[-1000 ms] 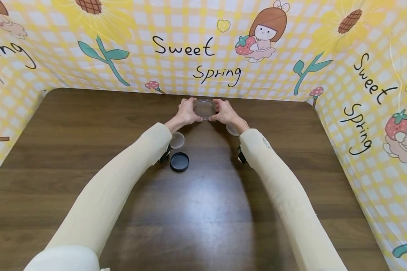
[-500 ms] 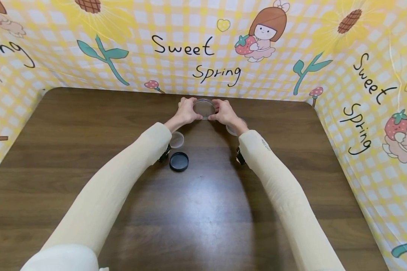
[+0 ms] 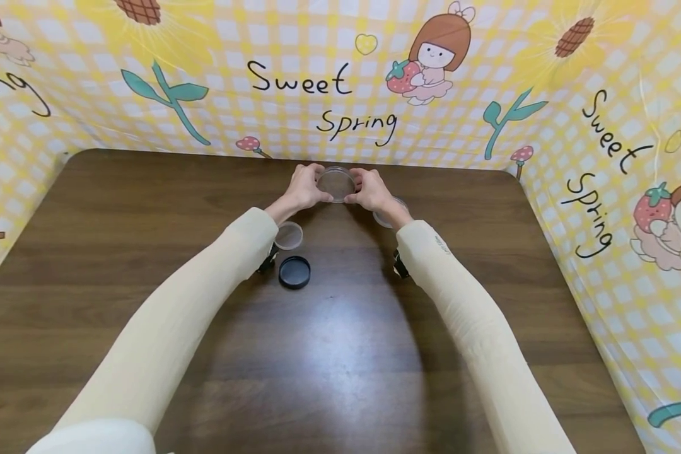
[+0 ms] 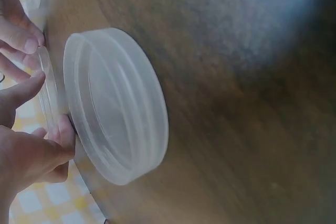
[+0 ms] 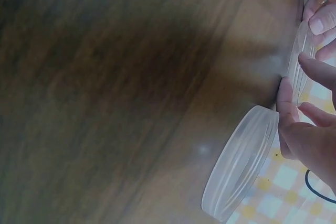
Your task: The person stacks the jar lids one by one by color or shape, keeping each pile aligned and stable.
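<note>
A clear, shallow round dish [image 3: 336, 185] is near the far edge of the table, held from both sides. My left hand [image 3: 303, 188] grips its left side, thumb at the near rim and fingers curled round behind. On the opposite side my right hand [image 3: 372, 189] holds it in the same way. In the left wrist view the dish [image 4: 48, 90] appears edge-on between the fingers, low at the tabletop. Whether it touches the wood is hard to tell. By my left wrist lies a frosted round lid [image 4: 118, 106]. Another translucent lid [image 5: 241, 163] lies under my right wrist, partly hidden in the head view.
A black round lid [image 3: 294, 272] lies on the wooden table [image 3: 340, 353], nearer than the frosted one. Yellow checked cloth [image 3: 215, 113] with printed figures rises behind the table and along its sides. Dark wrist cameras [image 3: 400, 265] sit under the sleeves.
Everything in the head view appears slightly further left, as the camera has turned a little. Both hands keep the same hold on the dish.
</note>
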A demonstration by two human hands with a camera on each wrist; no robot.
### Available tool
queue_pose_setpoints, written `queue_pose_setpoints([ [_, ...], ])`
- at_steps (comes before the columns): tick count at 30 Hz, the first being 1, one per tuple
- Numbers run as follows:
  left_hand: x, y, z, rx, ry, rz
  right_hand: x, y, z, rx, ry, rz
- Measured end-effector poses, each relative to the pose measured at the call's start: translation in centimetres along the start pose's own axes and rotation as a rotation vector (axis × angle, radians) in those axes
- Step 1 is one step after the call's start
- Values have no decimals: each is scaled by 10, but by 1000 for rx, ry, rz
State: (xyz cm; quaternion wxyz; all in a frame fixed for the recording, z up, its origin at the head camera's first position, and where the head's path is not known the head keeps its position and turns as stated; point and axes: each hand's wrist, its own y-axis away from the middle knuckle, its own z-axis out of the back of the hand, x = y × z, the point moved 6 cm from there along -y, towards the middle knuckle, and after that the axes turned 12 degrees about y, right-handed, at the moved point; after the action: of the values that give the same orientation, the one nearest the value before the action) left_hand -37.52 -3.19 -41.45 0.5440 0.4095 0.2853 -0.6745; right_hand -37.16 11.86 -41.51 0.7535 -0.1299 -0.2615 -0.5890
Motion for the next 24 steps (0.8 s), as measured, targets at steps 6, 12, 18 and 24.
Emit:
queue_pose_setpoints([
  [6, 2, 6, 0, 15, 44, 29, 1, 4, -1, 10, -27, 15],
  [12, 2, 10, 2, 45, 53, 32, 5, 9, 3, 4, -26, 30],
  [18, 1, 16, 6, 45, 67, 12, 10, 16, 4, -5, -40, 22],
  [24, -7, 21, 5, 44, 106, -30, 10, 25, 11, -31, -50, -6],
])
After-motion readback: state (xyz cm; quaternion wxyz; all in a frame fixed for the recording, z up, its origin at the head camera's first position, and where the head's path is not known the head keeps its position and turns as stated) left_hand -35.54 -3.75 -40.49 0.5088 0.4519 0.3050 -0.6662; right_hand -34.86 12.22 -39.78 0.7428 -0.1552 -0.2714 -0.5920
